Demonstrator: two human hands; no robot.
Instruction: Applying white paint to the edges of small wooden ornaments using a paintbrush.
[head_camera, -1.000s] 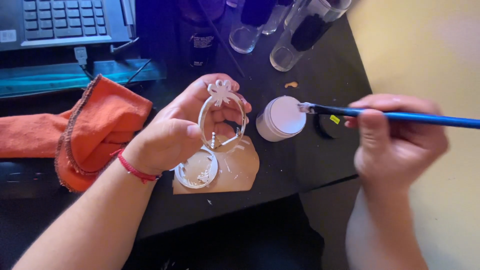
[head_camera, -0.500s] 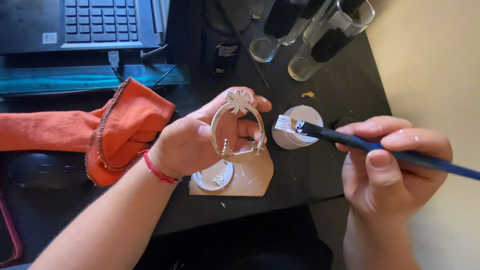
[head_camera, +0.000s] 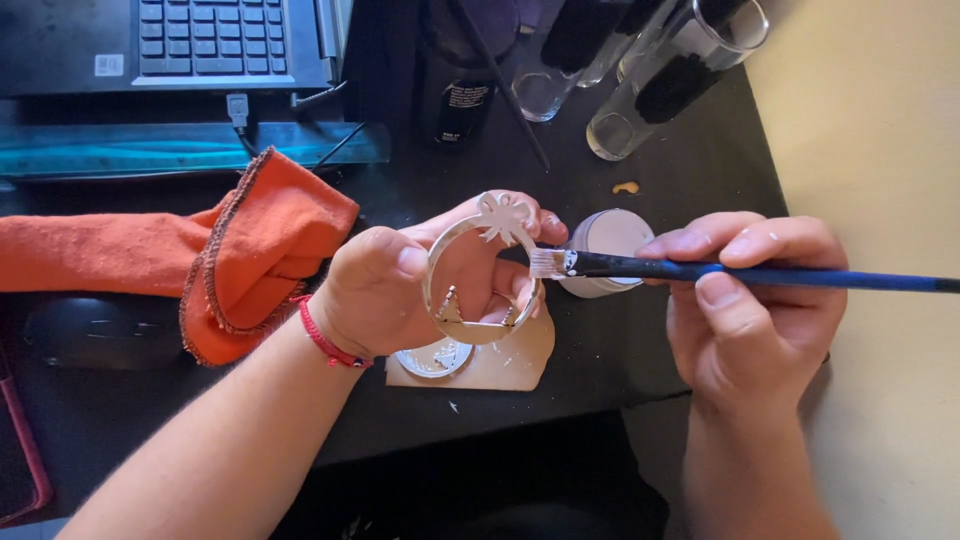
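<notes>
Gripping the pale wooden ring ornament (head_camera: 480, 270) in my left hand (head_camera: 385, 290), my right hand (head_camera: 750, 300) closed on the blue-handled flat brush (head_camera: 700, 270), I judge coating incomplete: bristles touch its rim.

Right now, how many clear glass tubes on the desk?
3, clustered at top centre-right: one nearest right, one left, one between them, partly hidden. More may lie out of frame.
</notes>
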